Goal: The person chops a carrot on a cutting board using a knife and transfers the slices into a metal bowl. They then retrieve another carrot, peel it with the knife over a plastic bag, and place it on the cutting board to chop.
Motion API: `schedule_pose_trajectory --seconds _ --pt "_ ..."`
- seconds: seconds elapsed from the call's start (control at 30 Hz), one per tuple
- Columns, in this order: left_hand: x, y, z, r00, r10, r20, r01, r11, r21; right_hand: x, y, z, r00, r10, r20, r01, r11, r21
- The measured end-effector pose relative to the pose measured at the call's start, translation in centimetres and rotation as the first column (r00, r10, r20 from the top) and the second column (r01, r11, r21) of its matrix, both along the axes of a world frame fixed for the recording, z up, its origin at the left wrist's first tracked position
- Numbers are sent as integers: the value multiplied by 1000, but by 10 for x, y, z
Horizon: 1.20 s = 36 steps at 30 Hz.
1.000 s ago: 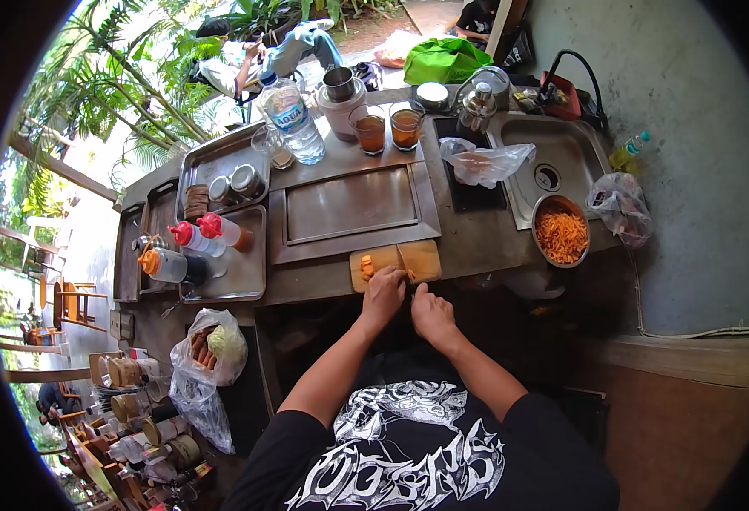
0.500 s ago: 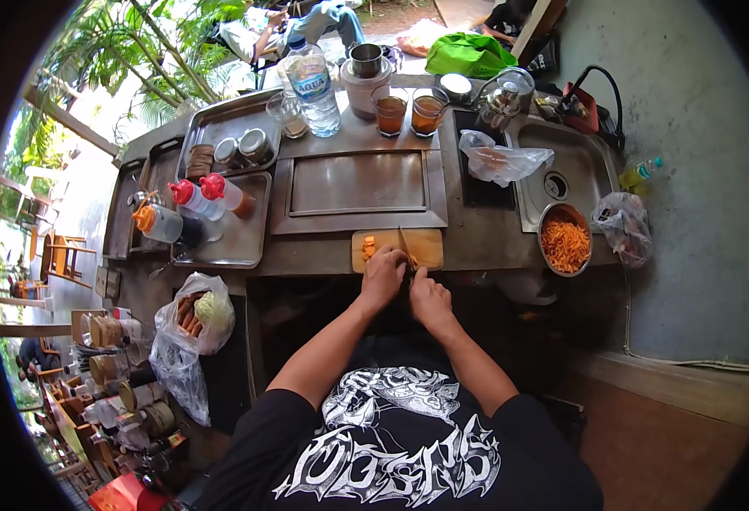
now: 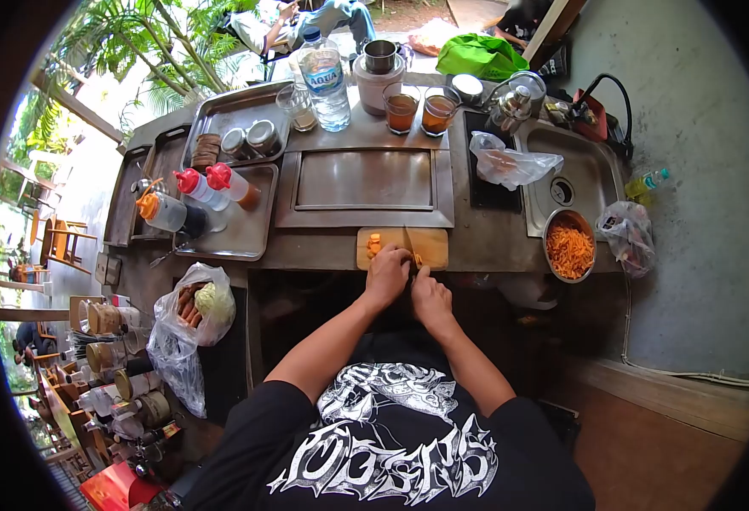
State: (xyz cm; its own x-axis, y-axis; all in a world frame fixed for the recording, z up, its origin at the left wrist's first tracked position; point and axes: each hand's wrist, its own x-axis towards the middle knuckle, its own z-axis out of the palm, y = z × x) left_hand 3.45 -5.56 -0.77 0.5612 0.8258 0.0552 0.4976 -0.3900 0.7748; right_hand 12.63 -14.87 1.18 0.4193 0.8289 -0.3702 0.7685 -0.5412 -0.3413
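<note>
A small wooden cutting board lies at the counter's front edge. My right hand is closed round the handle of a knife, whose blade points away from me over the board. My left hand rests on the board just left of the blade, fingers bent together; what they press on is mostly hidden. Orange carrot pieces sit on the board's left part, and thin cut strips lie right of the blade. To the right, a metal bowl holds many orange shreds.
Squeeze bottles stand on a metal tray. Behind are a water bottle and two glasses of brown drink. A sink is at right, a vegetable bag at lower left. A person sits beyond the counter.
The camera view has shifted, so the counter appears higher and further right than a second ago. My hands stay at the board, with the knife still in my right hand.
</note>
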Motion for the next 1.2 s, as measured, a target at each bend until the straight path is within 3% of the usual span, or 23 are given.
schedule_pose_trajectory --seconds 0.3,0.43,0.5,0.63,0.83,0.97,1.13,1.2 --pt "-1 6 -3 999 -31 8 31 999 -16 4 4 -6 998 -20 -56 20 1000 -7" --pt "-1 7 -5 1000 -26 -8 26 999 -20 0 1 8 999 34 2 -34 999 -10" --pt "-2 9 -6 1000 -26 -3 25 999 -24 -6 0 5 996 -76 -56 76 997 -13" --pt "-2 5 -4 1000 -4 23 5 998 -64 2 4 0 998 43 40 -43 999 15" --pt "-3 6 -5 1000 -10 12 11 999 -53 -5 4 -1 1000 -21 -4 21 1000 -15" --pt "-1 4 -4 1000 13 9 -12 999 -52 1 2 4 1000 31 5 -31 999 -23" --pt "-1 2 -9 1000 19 11 -18 998 -55 -2 5 3 997 -55 -61 54 998 -20" --pt "0 2 -9 999 14 31 -13 999 -39 3 4 1 1000 -6 -27 6 1000 -25"
